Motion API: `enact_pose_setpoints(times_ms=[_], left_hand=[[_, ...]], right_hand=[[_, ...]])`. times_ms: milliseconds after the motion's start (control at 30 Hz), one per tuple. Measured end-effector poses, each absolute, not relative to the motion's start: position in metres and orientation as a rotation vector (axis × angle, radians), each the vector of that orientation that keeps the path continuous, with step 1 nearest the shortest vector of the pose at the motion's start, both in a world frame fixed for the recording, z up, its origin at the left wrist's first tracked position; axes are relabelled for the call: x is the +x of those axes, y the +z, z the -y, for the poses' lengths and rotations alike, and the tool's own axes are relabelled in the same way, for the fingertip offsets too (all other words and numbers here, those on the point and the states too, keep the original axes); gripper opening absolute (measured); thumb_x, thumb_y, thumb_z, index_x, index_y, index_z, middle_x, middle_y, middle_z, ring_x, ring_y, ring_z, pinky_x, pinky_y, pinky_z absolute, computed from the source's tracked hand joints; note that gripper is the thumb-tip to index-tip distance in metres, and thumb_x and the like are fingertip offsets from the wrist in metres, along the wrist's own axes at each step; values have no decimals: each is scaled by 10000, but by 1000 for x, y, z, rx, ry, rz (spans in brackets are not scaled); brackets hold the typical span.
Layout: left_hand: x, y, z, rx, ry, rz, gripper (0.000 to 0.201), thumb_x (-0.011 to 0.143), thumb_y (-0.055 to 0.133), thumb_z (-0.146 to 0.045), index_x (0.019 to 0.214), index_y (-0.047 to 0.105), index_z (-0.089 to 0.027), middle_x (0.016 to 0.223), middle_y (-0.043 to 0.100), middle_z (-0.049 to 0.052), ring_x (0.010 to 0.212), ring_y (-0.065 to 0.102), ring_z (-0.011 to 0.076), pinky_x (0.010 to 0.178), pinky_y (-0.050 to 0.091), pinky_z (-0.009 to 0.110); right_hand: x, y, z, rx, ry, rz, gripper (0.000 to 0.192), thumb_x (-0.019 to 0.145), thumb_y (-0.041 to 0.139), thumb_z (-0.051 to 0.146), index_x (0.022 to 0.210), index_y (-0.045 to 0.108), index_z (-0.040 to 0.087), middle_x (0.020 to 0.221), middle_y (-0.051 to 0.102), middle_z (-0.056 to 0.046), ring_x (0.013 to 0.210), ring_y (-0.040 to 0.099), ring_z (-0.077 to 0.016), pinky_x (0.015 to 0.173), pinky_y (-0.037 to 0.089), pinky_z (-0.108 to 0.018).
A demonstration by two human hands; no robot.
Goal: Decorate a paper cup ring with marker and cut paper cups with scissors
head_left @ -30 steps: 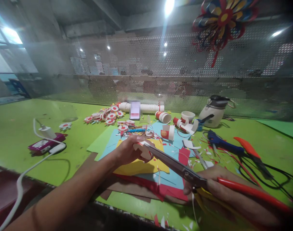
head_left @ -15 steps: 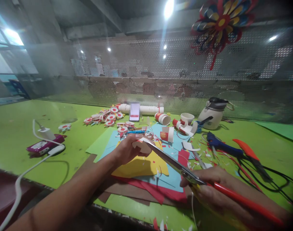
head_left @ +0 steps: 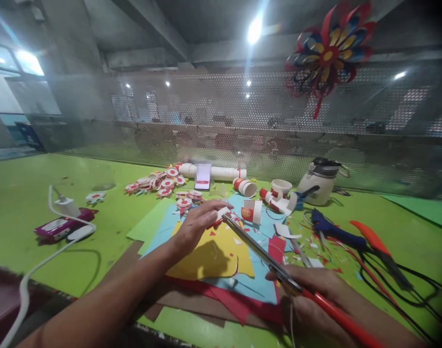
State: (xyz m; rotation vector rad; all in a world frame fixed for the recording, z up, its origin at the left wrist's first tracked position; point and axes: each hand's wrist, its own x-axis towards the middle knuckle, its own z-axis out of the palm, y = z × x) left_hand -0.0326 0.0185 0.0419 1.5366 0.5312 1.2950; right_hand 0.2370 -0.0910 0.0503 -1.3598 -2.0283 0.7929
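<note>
My left hand (head_left: pixel 195 223) is closed on a small white and red piece of paper cup (head_left: pixel 222 213), held above the yellow paper (head_left: pixel 213 258). In my right hand (head_left: pixel 311 295) is a pair of scissors (head_left: pixel 255 249) with red handles. The blades point up and left, nearly closed, and their tips meet the edge of the cup piece. Beyond the tips a cut red and white paper cup (head_left: pixel 252 212) lies on its side on blue paper. Scraps of red and white paper are scattered around it.
A blue glue gun (head_left: pixel 337 227) and an orange-handled tool (head_left: pixel 373 237) lie at right with black cords. Behind are a jug (head_left: pixel 317 181), a phone (head_left: pixel 203 176) and a pile of red-white paper discs (head_left: pixel 155 181). At left sits a purple power bank (head_left: pixel 65 226) with a white cable.
The cup piece has turned in my left hand from a broad pale face to a narrow red-edged strip. My left fingers have stretched forward, and the scissors have shifted slightly left and down.
</note>
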Motion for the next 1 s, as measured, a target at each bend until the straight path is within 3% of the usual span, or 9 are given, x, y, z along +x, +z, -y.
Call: enact_pose_setpoints(times_ms=[167,333,433,533,633,767,1000], left_hand=[[-36,37,-24,1685,1290,-539,370,840,576,-453,1089,691,-205,893,608,47,739,497,164,652,364,277],[-36,35,-26,1687,1296,-518,362,855,585,-439,1118,670,-205,888,600,44,755,505,160,650,369,270],[-35,36,-26,1682,1301,-511,377,847,600,-453,1114,670,-197,902,605,48,764,507,160,665,372,274],[-34,36,-25,1673,1302,-509,404,841,607,-472,1121,668,-187,908,618,55,767,504,159,668,369,276],[-34,35,-26,1661,1304,-508,397,839,615,-472,1109,670,-186,901,619,54,760,497,155,657,366,272],[-34,33,-27,1645,1309,-509,372,838,627,-455,1097,669,-191,889,610,48,759,488,151,649,363,267],[-34,34,-28,1635,1331,-553,346,811,659,-420,1031,695,-156,855,611,44,690,459,128,619,351,259]], right_hand=[[236,49,88,-1385,723,1984,559,798,556,646,1153,702,240,1013,724,-115,849,672,-275,702,558,-342],[228,62,77,-1182,960,2202,571,847,433,695,908,730,211,654,618,-36,561,529,-151,516,421,-246],[225,61,75,-1207,891,2136,649,815,429,758,974,716,198,565,483,19,511,409,-116,498,324,-244],[227,59,74,-1239,882,2144,623,817,440,747,955,709,202,583,462,24,527,404,-116,506,309,-245],[229,59,71,-1216,918,2217,534,849,452,673,835,695,198,654,549,-12,575,457,-134,516,350,-240],[231,62,69,-1188,982,2302,398,877,496,559,876,688,210,744,640,-37,627,523,-156,541,405,-230],[225,61,75,-1293,881,2242,404,875,507,561,778,635,190,648,560,-4,577,460,-129,529,357,-226]])
